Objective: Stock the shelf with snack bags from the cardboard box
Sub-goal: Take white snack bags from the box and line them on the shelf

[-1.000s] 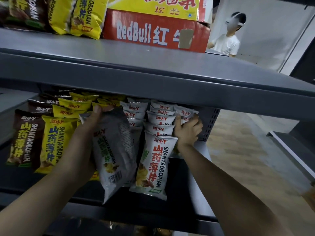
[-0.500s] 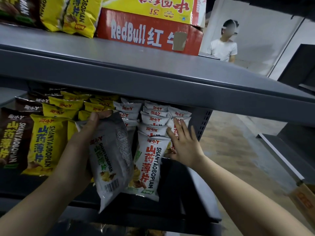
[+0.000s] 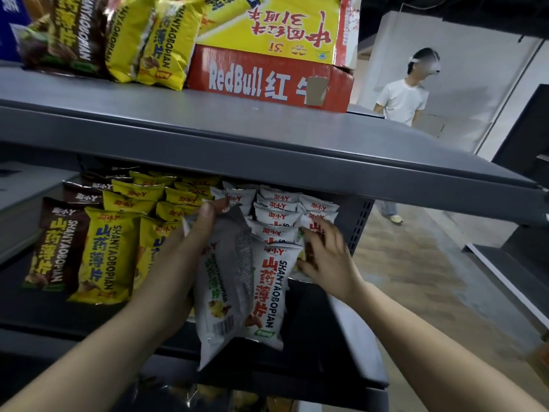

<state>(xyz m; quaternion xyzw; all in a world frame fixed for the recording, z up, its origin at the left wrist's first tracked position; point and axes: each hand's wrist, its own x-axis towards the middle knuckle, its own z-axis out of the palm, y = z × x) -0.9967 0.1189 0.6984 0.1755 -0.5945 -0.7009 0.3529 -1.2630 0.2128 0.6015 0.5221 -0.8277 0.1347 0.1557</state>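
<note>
White snack bag [image 3: 225, 281], its back and barcode turned out to the room, sits in the left hand [image 3: 184, 257]. The thumb is hooked over the top edge and the fingers are wrapped behind, a firm grip. Its long axis runs nearly upright, with the top leaning in toward the back of the shelf [image 3: 326, 367] and the bottom corner hanging out past the front lip. It lies partly across the front white bag [image 3: 269, 292] of the middle row, covering that bag's left side. The yellow bags [image 3: 101, 254] are just beside it on the left.

The place it is aimed at looks to be the front of the left-hand white row [image 3: 237, 199], whose tops show just beyond the thumb. From the fingers, the way in is forward and a touch down. I'd judge the bag wants turning face out before it goes.

The right hand [image 3: 326, 260] is on the right-hand row of white bags. Its fingers are blurred, and I cannot tell whether they press flat or pinch a bag. The left hand is plainly the nearer one to the gap.

Overhead, the upper shelf [image 3: 267, 138] leaves little headroom. A red carton [image 3: 267, 81] stands on it, and a person [image 3: 401, 99] in a white shirt stands beyond.
</note>
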